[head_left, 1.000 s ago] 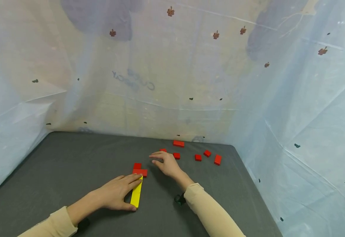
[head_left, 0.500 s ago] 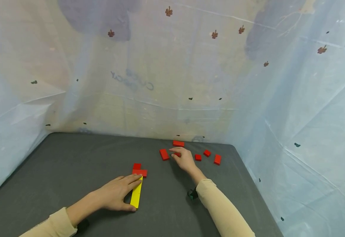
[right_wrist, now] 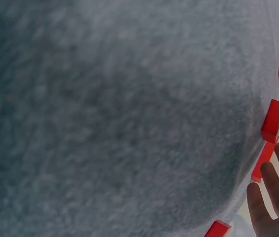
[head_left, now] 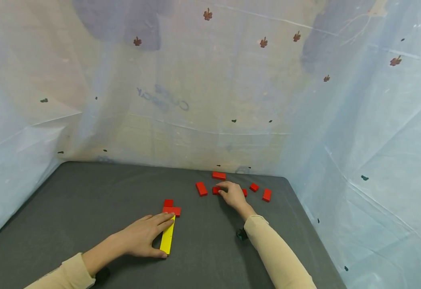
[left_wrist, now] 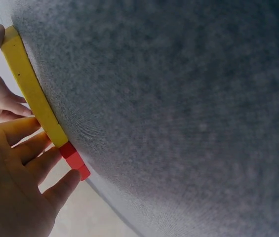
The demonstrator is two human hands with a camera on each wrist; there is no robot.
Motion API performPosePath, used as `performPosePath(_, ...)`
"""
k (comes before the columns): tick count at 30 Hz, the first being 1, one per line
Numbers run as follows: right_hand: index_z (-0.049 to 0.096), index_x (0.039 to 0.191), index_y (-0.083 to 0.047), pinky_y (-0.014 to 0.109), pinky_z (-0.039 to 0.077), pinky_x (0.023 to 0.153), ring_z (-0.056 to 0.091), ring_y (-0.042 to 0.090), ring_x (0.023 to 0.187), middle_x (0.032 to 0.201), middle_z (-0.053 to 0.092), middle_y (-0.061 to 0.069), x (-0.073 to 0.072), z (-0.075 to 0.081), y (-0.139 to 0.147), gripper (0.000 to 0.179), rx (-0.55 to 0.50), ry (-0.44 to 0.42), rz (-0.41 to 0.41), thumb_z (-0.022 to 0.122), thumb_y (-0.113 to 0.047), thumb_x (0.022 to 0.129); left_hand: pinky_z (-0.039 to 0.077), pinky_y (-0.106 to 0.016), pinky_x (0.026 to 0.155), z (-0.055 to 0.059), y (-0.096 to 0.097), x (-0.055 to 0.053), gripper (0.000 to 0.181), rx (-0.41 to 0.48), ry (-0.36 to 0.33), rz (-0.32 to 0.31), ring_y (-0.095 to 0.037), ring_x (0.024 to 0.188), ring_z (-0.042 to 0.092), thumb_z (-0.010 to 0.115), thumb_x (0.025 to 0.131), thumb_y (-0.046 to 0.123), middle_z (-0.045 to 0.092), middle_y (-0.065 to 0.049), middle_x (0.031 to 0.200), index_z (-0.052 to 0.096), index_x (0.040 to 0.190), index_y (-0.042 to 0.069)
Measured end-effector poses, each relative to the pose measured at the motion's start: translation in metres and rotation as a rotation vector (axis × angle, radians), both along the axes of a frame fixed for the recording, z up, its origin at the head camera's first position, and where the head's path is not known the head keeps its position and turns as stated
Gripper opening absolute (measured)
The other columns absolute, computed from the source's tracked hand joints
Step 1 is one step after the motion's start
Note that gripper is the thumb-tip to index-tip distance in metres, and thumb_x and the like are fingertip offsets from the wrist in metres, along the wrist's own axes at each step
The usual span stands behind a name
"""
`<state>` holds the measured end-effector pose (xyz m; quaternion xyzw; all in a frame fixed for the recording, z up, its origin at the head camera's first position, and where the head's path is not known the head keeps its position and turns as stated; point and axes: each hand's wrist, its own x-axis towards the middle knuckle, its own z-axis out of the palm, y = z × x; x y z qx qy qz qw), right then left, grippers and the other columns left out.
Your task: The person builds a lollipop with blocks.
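Observation:
A long yellow block (head_left: 166, 240) lies on the dark table. My left hand (head_left: 140, 236) rests along it, thumb at the near end, straight fingers at the far end. Beyond that end, a red oblong block (head_left: 176, 210) and a smaller red block (head_left: 168, 203) line up with the yellow one; in the left wrist view a fingertip is by the red blocks (left_wrist: 74, 159). At the back, my right hand (head_left: 234, 196) hovers with loosely bent fingers beside a small red block (head_left: 215, 190), which it partly covers. Whether it touches that block, I cannot tell.
Loose red blocks lie around the right hand: an oblong block (head_left: 201, 189) to its left, another oblong block (head_left: 219, 175) behind, a small block (head_left: 254, 187) and an oblong block (head_left: 266, 195) to its right. A translucent sheet (head_left: 181, 144) hangs behind the table.
My right hand has moved rightward, away from the left oblong red block, which it partly hid before, to the small red block. The left hand and the yellow block have stayed put.

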<state>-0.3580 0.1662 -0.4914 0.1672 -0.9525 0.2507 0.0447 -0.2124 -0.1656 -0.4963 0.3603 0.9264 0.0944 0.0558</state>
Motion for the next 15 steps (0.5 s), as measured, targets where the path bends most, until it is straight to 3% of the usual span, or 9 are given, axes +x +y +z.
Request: performPosePath(15,0.069,0.120,-0.021,0.045,0.044,0.102,0.057,0.025,0.120,0.125,0.065,0.000,-0.0018,-0.0104,0.0064,0.030,0.063,0.017,-0.006,0.067,-0.018,0.091,0.033,-0.055,0.108,-0.0002,-0.0001,0.0008,0.100,0.000,0.012,0.002,-0.023,0.144,0.027,0.053,0.075,0.079,0.024,-0.001,0.159,0.034,0.150,0.016)
